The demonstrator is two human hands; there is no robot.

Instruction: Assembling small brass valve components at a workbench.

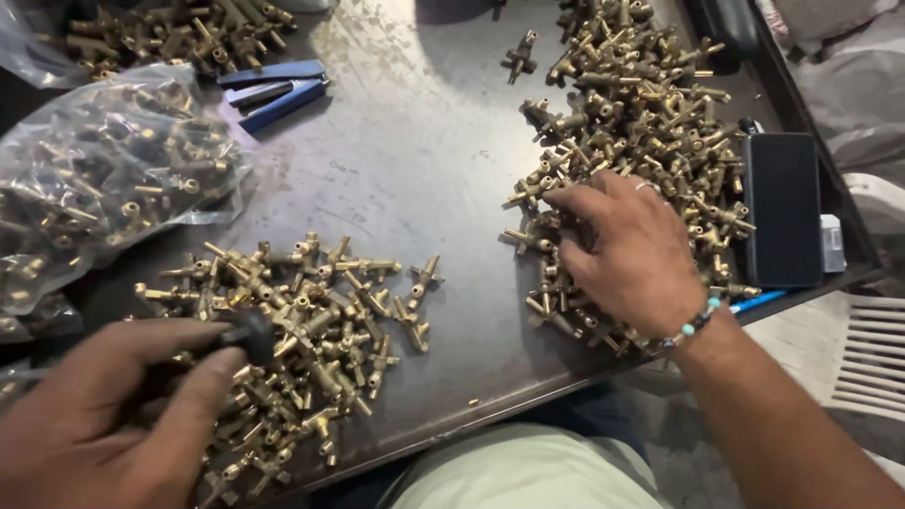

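My right hand (630,250) lies palm down on a large heap of brass T-shaped fittings (641,104) at the right of the dark metal table (424,160), fingers spread among the parts; a bead bracelet sits on the wrist. My left hand (104,415) is at the lower left, fingers and thumb closed around a black knob-like tool handle (250,332). It hovers over a smaller pile of the same brass fittings (311,330). What lies under the right palm is hidden.
A clear plastic bag full of brass fittings (94,179) lies at the left, another heap (179,33) behind it. A blue stapler-like tool (273,90) lies at top left. A black phone (781,207) rests at the table's right edge. White plastic furniture (872,349) stands right.
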